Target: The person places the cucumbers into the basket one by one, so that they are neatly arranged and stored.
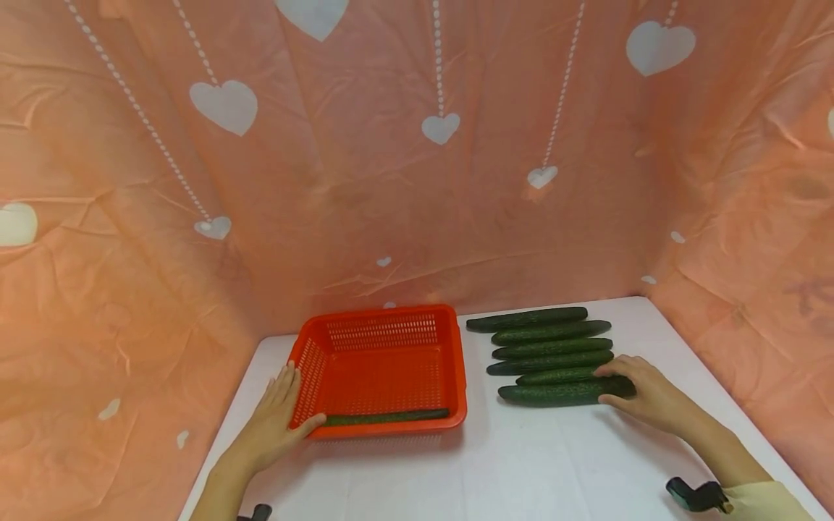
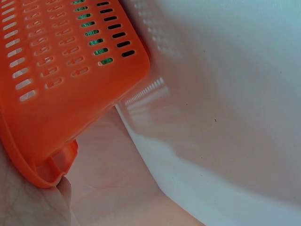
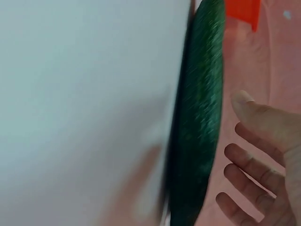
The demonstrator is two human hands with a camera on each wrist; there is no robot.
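Note:
A red plastic basket [image 1: 456, 376] with slotted walls stands on the left part of the table, and one cucumber [image 1: 397, 417] lies along its near side inside. At the basket's left rim rests my left hand [image 1: 270, 420], fingers straight and thumb at the near corner. Several dark green cucumbers lie side by side to the right. Over the right end of the nearest cucumber [image 1: 554, 394] is my right hand [image 1: 648, 394]. The right wrist view shows its thumb and fingers [image 3: 254, 113] spread and loosely bent, with a gap between them and that cucumber.
A white cloth [image 1: 521, 470] covers the table. Orange-pink sheets [image 1: 391, 181] with white hearts hang behind and at both sides. The basket's right wall stands a short way from the cucumbers' left ends.

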